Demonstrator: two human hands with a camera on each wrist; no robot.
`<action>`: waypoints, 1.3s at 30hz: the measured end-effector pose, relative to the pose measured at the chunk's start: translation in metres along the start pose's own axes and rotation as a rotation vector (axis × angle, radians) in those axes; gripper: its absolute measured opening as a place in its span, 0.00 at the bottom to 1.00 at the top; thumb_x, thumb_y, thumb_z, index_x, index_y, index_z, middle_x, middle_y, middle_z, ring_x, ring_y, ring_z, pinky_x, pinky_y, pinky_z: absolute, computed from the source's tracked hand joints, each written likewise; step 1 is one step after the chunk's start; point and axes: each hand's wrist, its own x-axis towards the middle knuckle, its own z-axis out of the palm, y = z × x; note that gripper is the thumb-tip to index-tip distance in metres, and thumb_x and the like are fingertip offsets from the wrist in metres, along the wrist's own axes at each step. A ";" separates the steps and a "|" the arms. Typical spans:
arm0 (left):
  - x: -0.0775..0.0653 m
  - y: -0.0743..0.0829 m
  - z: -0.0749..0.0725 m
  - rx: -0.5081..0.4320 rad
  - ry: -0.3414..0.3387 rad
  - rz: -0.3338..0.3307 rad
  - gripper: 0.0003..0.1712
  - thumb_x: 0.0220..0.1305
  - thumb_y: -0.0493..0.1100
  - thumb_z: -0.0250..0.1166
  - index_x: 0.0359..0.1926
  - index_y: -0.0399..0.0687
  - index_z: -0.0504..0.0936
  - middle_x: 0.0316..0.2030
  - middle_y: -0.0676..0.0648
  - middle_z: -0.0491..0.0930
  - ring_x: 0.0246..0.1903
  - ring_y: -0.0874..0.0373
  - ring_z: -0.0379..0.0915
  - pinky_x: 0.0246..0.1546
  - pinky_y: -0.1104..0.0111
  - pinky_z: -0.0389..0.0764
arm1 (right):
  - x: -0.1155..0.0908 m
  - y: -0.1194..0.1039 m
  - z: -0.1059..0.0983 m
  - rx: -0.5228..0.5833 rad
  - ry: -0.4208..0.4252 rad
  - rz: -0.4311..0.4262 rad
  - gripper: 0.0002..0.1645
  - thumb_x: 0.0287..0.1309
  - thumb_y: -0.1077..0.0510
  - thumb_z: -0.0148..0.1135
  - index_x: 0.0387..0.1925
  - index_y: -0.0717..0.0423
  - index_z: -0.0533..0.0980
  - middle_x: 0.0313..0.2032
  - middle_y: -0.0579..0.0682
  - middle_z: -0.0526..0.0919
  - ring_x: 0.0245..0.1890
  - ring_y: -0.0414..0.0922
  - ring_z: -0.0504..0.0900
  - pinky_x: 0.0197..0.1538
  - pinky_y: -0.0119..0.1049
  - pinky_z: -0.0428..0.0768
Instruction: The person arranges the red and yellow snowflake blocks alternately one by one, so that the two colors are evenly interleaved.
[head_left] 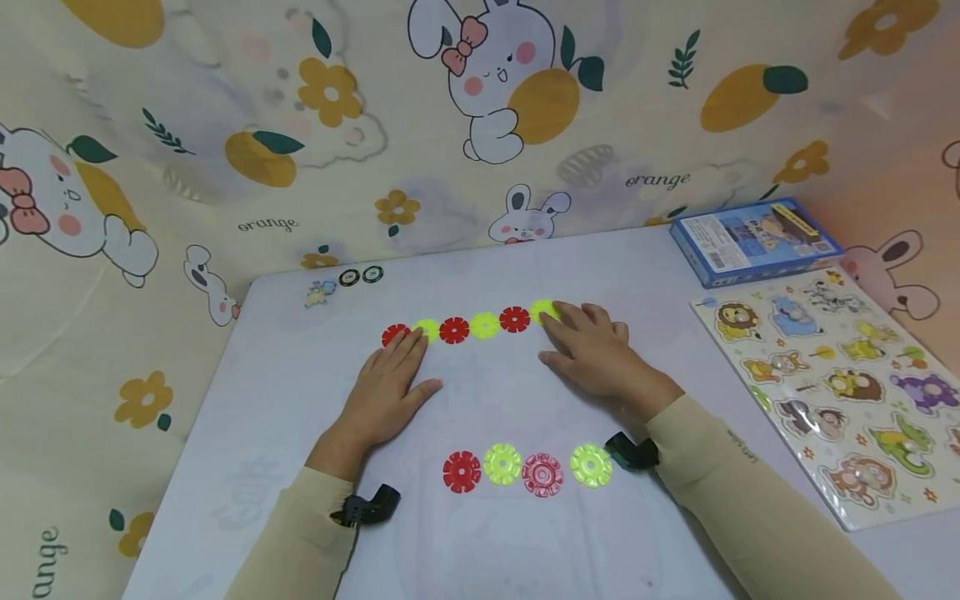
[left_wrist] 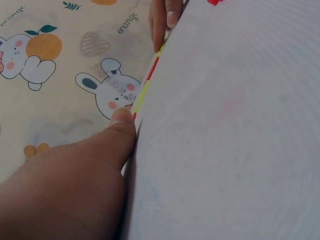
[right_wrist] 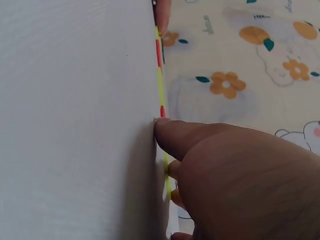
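Observation:
Several notched, flower-shaped plastic discs lie in a row across the table, red and yellow-green by turns, with a red disc [head_left: 453, 330] near the middle. My left hand [head_left: 386, 396] lies flat with its fingers extended, the fingertips over the red disc [head_left: 393, 335] and yellow-green disc [head_left: 427, 330] at the left end. At the right end, fingertips of my right hand [head_left: 596, 346] rest on the last yellow-green disc [head_left: 543, 311]. In the right wrist view the discs show edge-on as a thin coloured line beyond the right hand [right_wrist: 225, 155].
Nearer me lies a second row, with a red disc [head_left: 461, 472], a pinkish disc [head_left: 542, 475] and yellow-green ones. A sheet of animal pictures [head_left: 840, 383] and a blue box [head_left: 757, 242] sit at right. Black round tokens [head_left: 349, 277] lie at the back left.

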 end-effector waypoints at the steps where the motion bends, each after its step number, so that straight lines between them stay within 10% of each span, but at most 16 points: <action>1: 0.000 0.000 0.000 0.000 -0.001 -0.002 0.46 0.65 0.71 0.45 0.75 0.51 0.52 0.74 0.52 0.46 0.72 0.53 0.35 0.68 0.51 0.42 | 0.000 0.000 0.000 -0.003 0.000 0.000 0.43 0.60 0.35 0.55 0.73 0.41 0.57 0.73 0.50 0.49 0.69 0.59 0.42 0.53 0.60 0.55; 10: 0.000 0.000 0.002 0.012 -0.003 -0.005 0.47 0.64 0.72 0.44 0.75 0.52 0.51 0.74 0.52 0.45 0.72 0.54 0.34 0.68 0.51 0.42 | -0.003 -0.001 -0.001 0.117 0.051 0.000 0.42 0.60 0.31 0.52 0.72 0.36 0.58 0.73 0.48 0.49 0.69 0.58 0.45 0.56 0.62 0.53; 16: 0.000 -0.001 0.001 0.004 -0.009 -0.009 0.46 0.65 0.71 0.45 0.75 0.52 0.51 0.74 0.52 0.45 0.72 0.54 0.34 0.68 0.52 0.41 | -0.020 -0.007 -0.012 0.598 0.099 -0.048 0.36 0.63 0.35 0.53 0.70 0.37 0.61 0.67 0.45 0.61 0.65 0.49 0.60 0.60 0.57 0.65; 22: -0.001 -0.002 0.002 0.013 -0.005 -0.013 0.46 0.65 0.72 0.44 0.75 0.53 0.51 0.74 0.53 0.45 0.72 0.54 0.33 0.68 0.52 0.40 | -0.050 -0.011 -0.019 0.976 -0.035 -0.210 0.29 0.69 0.54 0.52 0.69 0.41 0.60 0.62 0.55 0.69 0.57 0.55 0.72 0.51 0.54 0.75; 30: -0.001 -0.001 0.002 0.012 0.005 -0.004 0.46 0.65 0.71 0.45 0.75 0.51 0.51 0.74 0.51 0.47 0.72 0.53 0.34 0.68 0.50 0.42 | -0.089 -0.024 -0.003 0.751 -0.242 -0.211 0.47 0.49 0.44 0.73 0.69 0.37 0.61 0.60 0.40 0.70 0.60 0.40 0.65 0.61 0.48 0.68; 39: 0.000 -0.002 0.002 0.012 0.003 -0.005 0.46 0.65 0.72 0.44 0.75 0.52 0.51 0.74 0.52 0.45 0.72 0.54 0.33 0.68 0.51 0.42 | -0.100 -0.045 0.006 0.343 -0.134 -0.269 0.17 0.45 0.44 0.76 0.38 0.31 0.80 0.50 0.35 0.70 0.53 0.38 0.61 0.53 0.44 0.66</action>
